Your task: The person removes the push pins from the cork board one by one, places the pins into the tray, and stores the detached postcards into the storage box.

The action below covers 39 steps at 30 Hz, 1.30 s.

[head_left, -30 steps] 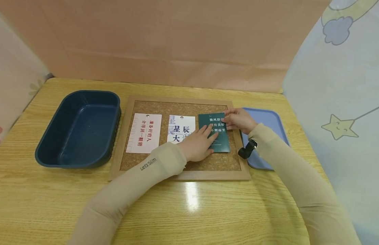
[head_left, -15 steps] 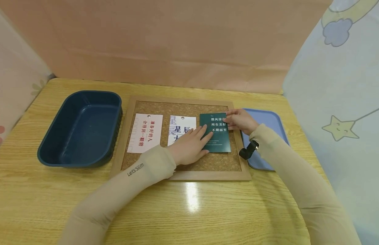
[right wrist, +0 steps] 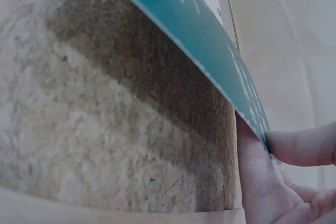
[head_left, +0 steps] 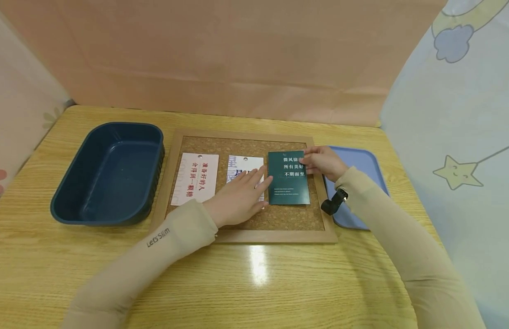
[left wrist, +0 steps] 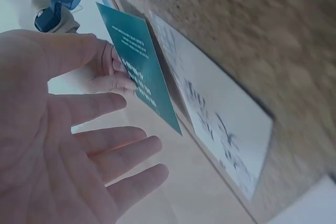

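My right hand [head_left: 323,163] pinches the green card [head_left: 288,183] by its right edge, thumb on the printed face and fingers behind. In the right wrist view the card [right wrist: 210,51] is held at a tilt above the cork, casting a shadow. My left hand [head_left: 238,197] is spread over the white card [head_left: 246,161], partly hiding it; the left wrist view shows its palm [left wrist: 58,156] raised with straight fingers, holding nothing. On the left of the corkboard [head_left: 275,236] lies a pink card [head_left: 195,178]. A pin is at the top of both the pink and white cards.
A deep dark-blue bin [head_left: 110,178] stands to the left of the corkboard. On the right a shallow blue tray [head_left: 367,171] lies partly under my right forearm. An orange-pink cloth backdrop [head_left: 229,59] rises behind the wooden table [head_left: 238,288].
My left hand has drawn left off the green card and is now over the white card. My right hand keeps its pinch on the green card, almost unmoved.
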Motion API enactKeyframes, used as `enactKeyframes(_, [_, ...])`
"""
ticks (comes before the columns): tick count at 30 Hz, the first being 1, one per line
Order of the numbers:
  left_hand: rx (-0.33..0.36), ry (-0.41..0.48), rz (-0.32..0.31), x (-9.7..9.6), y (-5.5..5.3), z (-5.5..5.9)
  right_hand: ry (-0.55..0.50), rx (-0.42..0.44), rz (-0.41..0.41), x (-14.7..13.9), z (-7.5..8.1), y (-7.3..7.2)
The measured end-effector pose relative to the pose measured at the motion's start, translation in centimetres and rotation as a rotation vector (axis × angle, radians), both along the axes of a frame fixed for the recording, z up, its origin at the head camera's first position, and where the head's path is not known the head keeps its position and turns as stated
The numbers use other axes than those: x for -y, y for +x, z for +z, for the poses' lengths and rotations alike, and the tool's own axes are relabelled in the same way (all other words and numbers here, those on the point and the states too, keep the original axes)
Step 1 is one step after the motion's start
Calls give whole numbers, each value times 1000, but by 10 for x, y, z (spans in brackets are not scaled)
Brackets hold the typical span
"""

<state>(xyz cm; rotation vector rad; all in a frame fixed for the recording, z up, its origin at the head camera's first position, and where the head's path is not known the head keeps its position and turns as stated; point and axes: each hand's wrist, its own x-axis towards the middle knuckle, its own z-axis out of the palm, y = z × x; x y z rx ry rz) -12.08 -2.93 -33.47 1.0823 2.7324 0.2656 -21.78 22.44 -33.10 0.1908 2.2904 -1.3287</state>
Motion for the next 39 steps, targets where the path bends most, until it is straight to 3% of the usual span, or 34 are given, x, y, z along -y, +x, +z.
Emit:
enactKeyframes(13, [-114,41,49,34,8,11,-12,-1,2,1,0,2])
enactKeyframes(31, [-193,70,126,83,11,26,-16,-7,2,0,0,5])
enactKeyframes(39, [-157,50,203,104,10,30,-21,-7,0,0,-2,5])
